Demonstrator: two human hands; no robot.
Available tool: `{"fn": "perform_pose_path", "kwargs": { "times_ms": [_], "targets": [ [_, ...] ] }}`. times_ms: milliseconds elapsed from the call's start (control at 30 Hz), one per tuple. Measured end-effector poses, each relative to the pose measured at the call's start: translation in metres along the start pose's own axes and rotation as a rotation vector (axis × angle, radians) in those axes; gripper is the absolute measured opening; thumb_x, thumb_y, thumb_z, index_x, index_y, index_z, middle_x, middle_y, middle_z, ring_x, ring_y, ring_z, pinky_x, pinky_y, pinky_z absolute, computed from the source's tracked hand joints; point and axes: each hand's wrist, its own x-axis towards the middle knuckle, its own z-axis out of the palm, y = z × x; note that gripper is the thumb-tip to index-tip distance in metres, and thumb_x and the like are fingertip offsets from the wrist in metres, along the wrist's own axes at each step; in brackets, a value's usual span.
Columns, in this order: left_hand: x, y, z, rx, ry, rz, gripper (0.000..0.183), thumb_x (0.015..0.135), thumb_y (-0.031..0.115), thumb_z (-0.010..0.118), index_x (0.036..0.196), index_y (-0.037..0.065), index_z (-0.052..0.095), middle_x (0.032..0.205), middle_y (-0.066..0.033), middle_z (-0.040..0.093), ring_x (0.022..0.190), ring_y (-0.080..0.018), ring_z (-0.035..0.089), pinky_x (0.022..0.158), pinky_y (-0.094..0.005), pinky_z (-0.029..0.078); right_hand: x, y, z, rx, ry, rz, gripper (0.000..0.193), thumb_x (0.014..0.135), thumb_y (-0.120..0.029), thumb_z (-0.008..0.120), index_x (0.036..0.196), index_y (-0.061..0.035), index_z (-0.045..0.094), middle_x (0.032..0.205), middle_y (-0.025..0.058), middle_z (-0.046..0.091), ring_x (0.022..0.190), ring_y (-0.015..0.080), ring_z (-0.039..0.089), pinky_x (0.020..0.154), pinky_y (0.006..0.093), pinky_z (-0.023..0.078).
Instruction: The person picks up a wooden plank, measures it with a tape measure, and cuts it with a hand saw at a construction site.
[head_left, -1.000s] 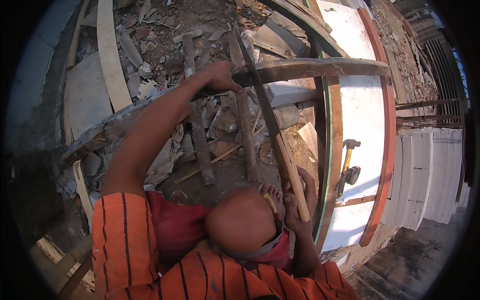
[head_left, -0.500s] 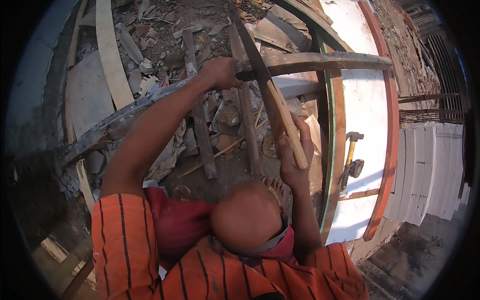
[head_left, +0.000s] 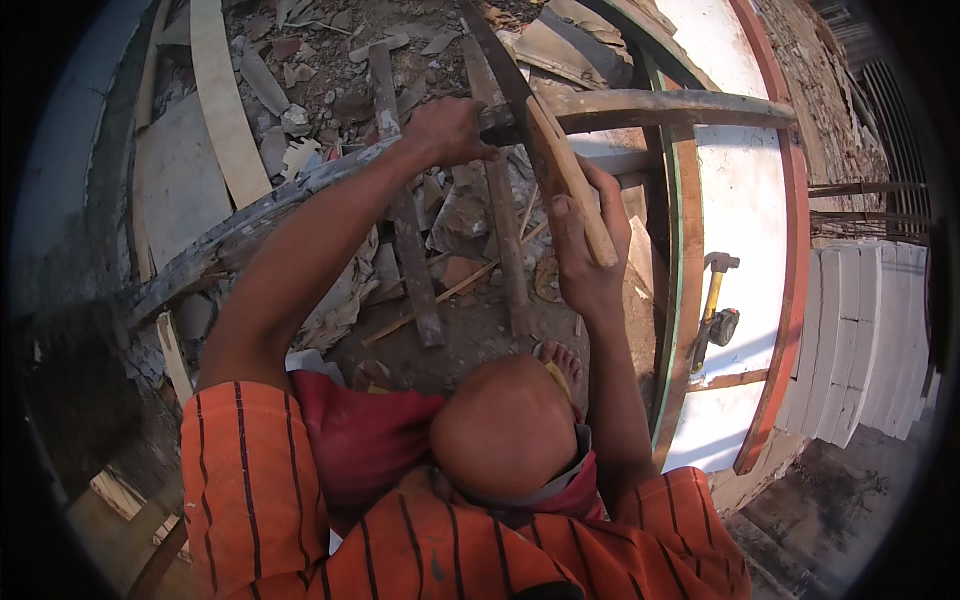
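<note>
A long wooden beam [head_left: 670,108] runs from the left side to the right. My left hand [head_left: 450,130] is closed around the beam and steadies it just left of the saw. In my right hand [head_left: 592,240] is a handsaw, gripped by its pale wooden handle [head_left: 565,170]. The saw's dark blade [head_left: 502,72] crosses the beam and points away from me. How deep the teeth sit in the wood cannot be made out.
A claw hammer [head_left: 715,285] and a black tape measure [head_left: 722,327] rest on a white panel [head_left: 740,220] framed in red wood at the right. Rubble [head_left: 300,75] and loose timber strips [head_left: 412,250] cover the ground. Stacked pale slabs [head_left: 850,340] stand far right.
My right hand has pushed the saw forward, away from me, so its handle is nearer the beam. The left hand keeps its hold on the beam.
</note>
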Motion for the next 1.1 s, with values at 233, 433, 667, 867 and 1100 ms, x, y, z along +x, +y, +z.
{"fn": "perform_pose_path", "kwargs": {
  "times_ms": [233,433,667,867,1100],
  "targets": [
    [0.02,-0.023,-0.013,-0.119,-0.181,0.035,0.08,0.065,0.048,0.08,0.121,-0.005,0.056,0.115,-0.0224,0.063,0.104,-0.0358,0.062,0.091,-0.042,0.049,-0.199,-0.029,-0.106,0.009,0.003,0.367,0.069,0.089,-0.047,0.056,0.129,0.0062,0.04,0.105,0.017,0.056,0.092,0.0222,0.06,0.077,0.031,0.051],
    [0.001,0.0,0.009,-0.031,0.01,-0.036,0.072,0.066,0.048,0.079,0.118,0.002,0.059,0.108,-0.0206,0.065,0.102,-0.0347,0.063,0.09,-0.0441,0.049,-0.068,0.029,-0.029,-0.035,-0.003,0.065,0.051,0.089,-0.024,0.056,0.131,0.0026,0.041,0.113,0.0189,0.057,0.097,0.0197,0.06,0.078,0.0308,0.051],
    [0.008,-0.017,-0.011,-0.022,-0.088,0.01,0.071,0.065,0.051,0.078,0.113,0.001,0.061,0.105,-0.0202,0.066,0.1,-0.0351,0.064,0.09,-0.0437,0.049,-0.058,-0.01,-0.036,-0.023,-0.068,0.135,0.051,0.091,-0.02,0.057,0.132,0.0043,0.038,0.112,0.0171,0.058,0.09,0.0161,0.06,0.077,0.029,0.049],
    [0.029,-0.025,0.001,-0.129,-0.085,0.136,0.069,0.063,0.045,0.081,0.111,0.0,0.064,0.099,-0.0204,0.068,0.094,-0.035,0.065,0.085,-0.0409,0.05,-0.181,-0.038,-0.09,-0.007,0.064,0.422,0.061,0.09,-0.045,0.056,0.123,0.006,0.047,0.096,0.0131,0.058,0.072,0.0173,0.056,0.067,0.0293,0.048],
    [0.005,0.0,-0.002,-0.029,0.023,0.022,0.069,0.064,0.044,0.08,0.113,-0.001,0.063,0.104,-0.0214,0.067,0.1,-0.0341,0.064,0.086,-0.0409,0.05,-0.004,0.022,0.006,-0.117,0.123,-0.148,0.045,0.091,-0.026,0.058,0.122,0.0056,0.048,0.091,0.0125,0.057,0.073,0.0186,0.054,0.067,0.0306,0.046]
  ]
}}
